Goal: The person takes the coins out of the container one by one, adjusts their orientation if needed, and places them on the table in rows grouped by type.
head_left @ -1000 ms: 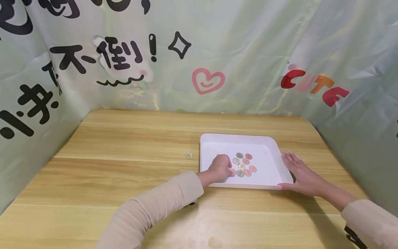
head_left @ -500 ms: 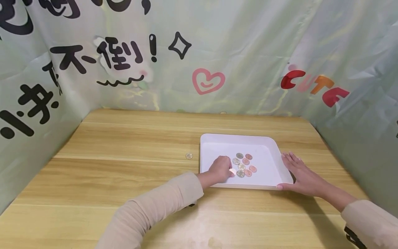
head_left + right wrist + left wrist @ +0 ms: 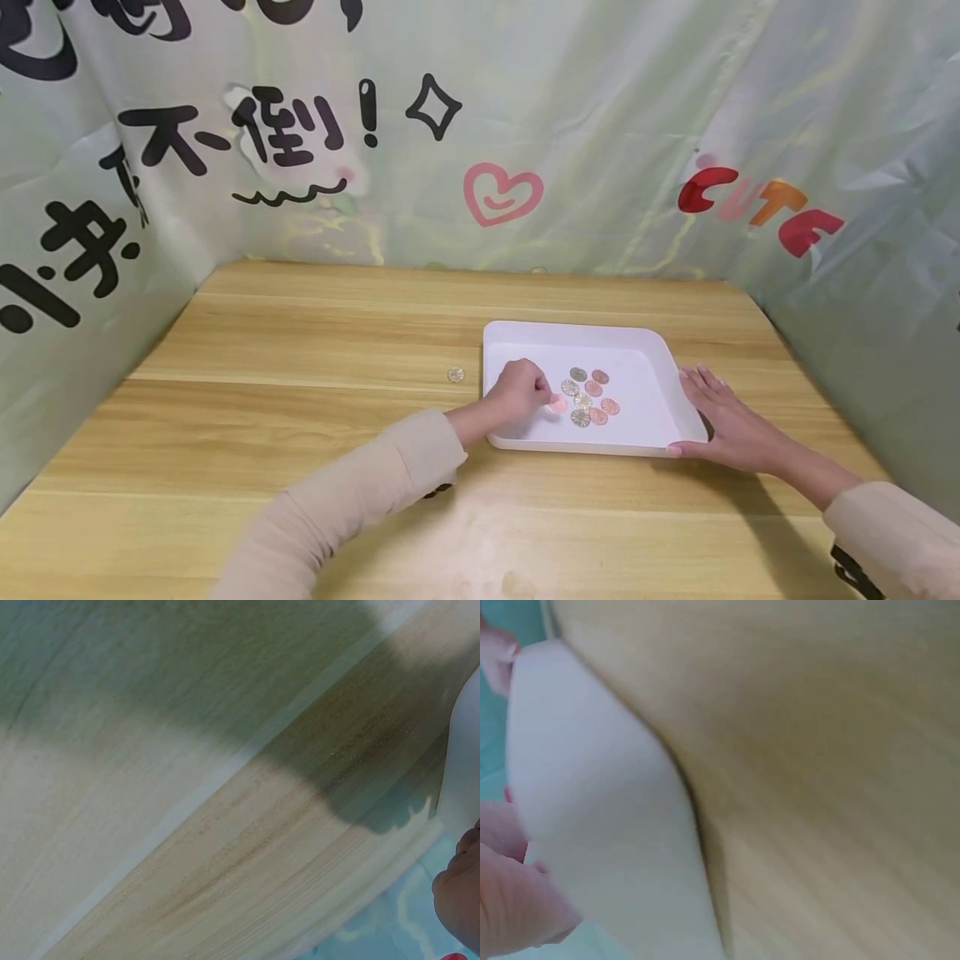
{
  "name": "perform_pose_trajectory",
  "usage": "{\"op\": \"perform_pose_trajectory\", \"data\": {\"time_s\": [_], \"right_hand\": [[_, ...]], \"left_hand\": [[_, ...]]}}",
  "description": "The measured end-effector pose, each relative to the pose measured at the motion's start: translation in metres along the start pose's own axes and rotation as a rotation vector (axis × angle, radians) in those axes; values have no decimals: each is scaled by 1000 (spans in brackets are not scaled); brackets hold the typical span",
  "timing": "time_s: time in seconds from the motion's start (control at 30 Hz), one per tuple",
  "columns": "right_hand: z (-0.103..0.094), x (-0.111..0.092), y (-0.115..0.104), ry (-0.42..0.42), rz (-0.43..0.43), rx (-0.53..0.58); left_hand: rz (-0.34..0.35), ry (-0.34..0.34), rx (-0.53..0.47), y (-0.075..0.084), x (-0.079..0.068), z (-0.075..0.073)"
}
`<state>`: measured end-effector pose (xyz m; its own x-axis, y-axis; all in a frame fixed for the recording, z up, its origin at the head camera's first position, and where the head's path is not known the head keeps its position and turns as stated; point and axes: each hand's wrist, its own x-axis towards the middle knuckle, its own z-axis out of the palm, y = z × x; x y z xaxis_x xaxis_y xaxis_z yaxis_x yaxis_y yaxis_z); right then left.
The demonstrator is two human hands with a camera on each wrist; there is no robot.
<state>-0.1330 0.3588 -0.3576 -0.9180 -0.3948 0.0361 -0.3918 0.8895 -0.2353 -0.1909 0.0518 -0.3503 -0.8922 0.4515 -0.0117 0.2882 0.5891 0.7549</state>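
A white tray point(image 3: 641, 396) holds several coins lying flat in a loose cluster, some copper-coloured like this coin point(image 3: 611, 407), some silvery or pale gold like this coin point(image 3: 581, 417). Over the tray's left half, my left hand point(image 3: 516, 392) pinches a blurred copper-coloured coin point(image 3: 557, 405) between thumb and curled fingers. In the left wrist view the left hand point(image 3: 521, 904) shows behind the tray wall point(image 3: 607, 802). My right hand point(image 3: 731, 429) rests against the tray's right side with fingers extended, thumb at the near corner. Its knuckles point(image 3: 461, 889) show at the right wrist view's edge.
One pale coin point(image 3: 456, 375) lies on the wooden table point(image 3: 300, 333) just left of the tray. A printed fabric curtain point(image 3: 600, 125) surrounds the table at the back and both sides.
My left hand has lifted the copper-coloured coin and drawn it up and left, away from the cluster. The right hand and the tray have stayed in place.
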Motion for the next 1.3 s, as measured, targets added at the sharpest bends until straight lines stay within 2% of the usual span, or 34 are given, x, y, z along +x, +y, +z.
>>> {"op": "perform_pose_trajectory", "data": {"time_s": [0.27,0.37,0.5,0.7,0.93,1.03,1.3], "right_hand": [[-1,0,1,-17,12,26],[-1,0,1,-21,10,32],[-1,1,2,-21,2,39],[-1,2,3,-32,6,50],[-2,3,2,-37,11,66],[-3,3,2,-42,18,73],[-2,2,2,-40,15,68]], "left_hand": [[-21,62,-80,-5,-9,-32],[-37,63,-94,-9,-15,-43],[-71,72,-132,-18,-22,-55],[-100,123,-193,-36,-31,-68],[-179,147,-186,-58,-42,-76],[-227,132,-172,-66,-45,-77],[-366,109,-125,-85,-51,-66]]}}
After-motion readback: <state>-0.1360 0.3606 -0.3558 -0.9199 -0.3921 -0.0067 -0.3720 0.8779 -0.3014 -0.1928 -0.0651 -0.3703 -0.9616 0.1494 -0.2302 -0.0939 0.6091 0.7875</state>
